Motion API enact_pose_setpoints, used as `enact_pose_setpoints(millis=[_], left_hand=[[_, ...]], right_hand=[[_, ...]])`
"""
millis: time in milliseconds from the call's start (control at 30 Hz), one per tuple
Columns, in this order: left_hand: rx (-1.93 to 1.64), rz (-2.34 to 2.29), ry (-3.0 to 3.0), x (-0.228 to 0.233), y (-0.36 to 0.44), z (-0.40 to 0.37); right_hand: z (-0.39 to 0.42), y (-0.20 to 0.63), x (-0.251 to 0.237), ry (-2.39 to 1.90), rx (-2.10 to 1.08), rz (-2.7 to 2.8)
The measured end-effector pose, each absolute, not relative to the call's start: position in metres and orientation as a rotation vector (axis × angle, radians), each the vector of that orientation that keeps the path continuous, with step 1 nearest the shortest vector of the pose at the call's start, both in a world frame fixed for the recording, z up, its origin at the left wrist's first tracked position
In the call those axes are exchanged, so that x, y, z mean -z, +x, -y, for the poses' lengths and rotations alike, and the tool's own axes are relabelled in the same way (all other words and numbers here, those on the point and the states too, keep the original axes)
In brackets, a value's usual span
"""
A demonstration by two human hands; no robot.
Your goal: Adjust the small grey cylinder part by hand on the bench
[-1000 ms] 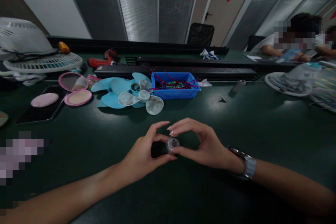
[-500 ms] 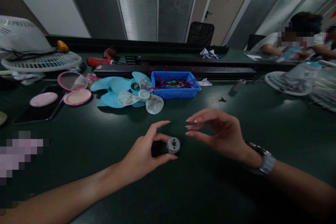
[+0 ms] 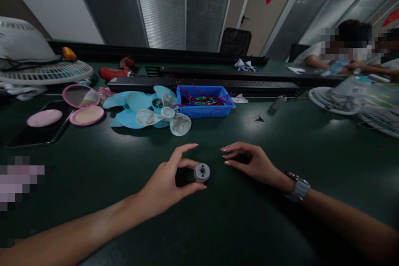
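Note:
A small round silver-grey motor (image 3: 202,171) stands on the dark green table in front of me, its end face with a centre hole and two smaller holes turned up. My left hand (image 3: 166,178) grips its sides between the thumb and a finger, while the index finger arches free above. To the right of the motor, my right hand (image 3: 254,162) hovers with nothing in it. Its thumb and fingertips are apart and point toward the motor without touching it. A watch (image 3: 297,186) is on the right wrist.
Fan blades (image 3: 134,108), blue and whitish, lie beyond my left hand beside a blue bin (image 3: 205,110) of wires and circuit boards. A pink compact (image 3: 85,115), a phone (image 3: 34,133) and a red power drill (image 3: 116,70) are at left. Fan parts (image 3: 336,97) and co-workers are at right.
My right hand has come down lower over the table, its fingers drawn a little closer together. The left hand keeps its hold on the motor. The whole view has shifted slightly.

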State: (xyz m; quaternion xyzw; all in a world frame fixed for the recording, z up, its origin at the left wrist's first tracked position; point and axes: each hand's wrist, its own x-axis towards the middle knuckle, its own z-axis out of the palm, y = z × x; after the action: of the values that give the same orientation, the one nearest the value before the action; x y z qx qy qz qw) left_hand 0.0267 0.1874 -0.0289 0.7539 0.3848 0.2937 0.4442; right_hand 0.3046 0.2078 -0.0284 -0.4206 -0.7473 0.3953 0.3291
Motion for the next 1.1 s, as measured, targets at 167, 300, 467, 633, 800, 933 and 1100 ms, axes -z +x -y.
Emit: enact_pose_setpoints(millis=[167, 300, 467, 633, 800, 933, 1100], left_hand=[[-0.732, -0.939, 1.881, 0.030, 0.026, -0.187], [-0.755, -0.920, 1.887, 0.032, 0.026, -0.186], [-0.776, -0.908, 1.893, 0.034, 0.025, -0.186], [-0.788, -0.888, 1.902, 0.033, 0.025, -0.186], [-0.784, -0.902, 1.891, 0.032, 0.025, -0.186], [-0.790, -0.888, 1.884, 0.033, 0.024, -0.186], [-0.772, -0.884, 1.900, 0.033, 0.024, -0.187]], right_hand=[[-0.202, 0.280, 0.004, -0.830, -1.009, 1.859], [-0.194, 0.250, -0.021, -0.619, -0.970, 1.946], [-0.196, 0.232, -0.019, -0.584, -0.967, 2.010], [-0.198, 0.234, -0.012, -0.590, -0.927, 2.056], [-0.196, 0.234, -0.012, -0.598, -0.927, 2.093], [-0.194, 0.233, -0.011, -0.632, -0.862, 2.069], [-0.193, 0.233, -0.011, -0.679, -0.770, 2.027]])
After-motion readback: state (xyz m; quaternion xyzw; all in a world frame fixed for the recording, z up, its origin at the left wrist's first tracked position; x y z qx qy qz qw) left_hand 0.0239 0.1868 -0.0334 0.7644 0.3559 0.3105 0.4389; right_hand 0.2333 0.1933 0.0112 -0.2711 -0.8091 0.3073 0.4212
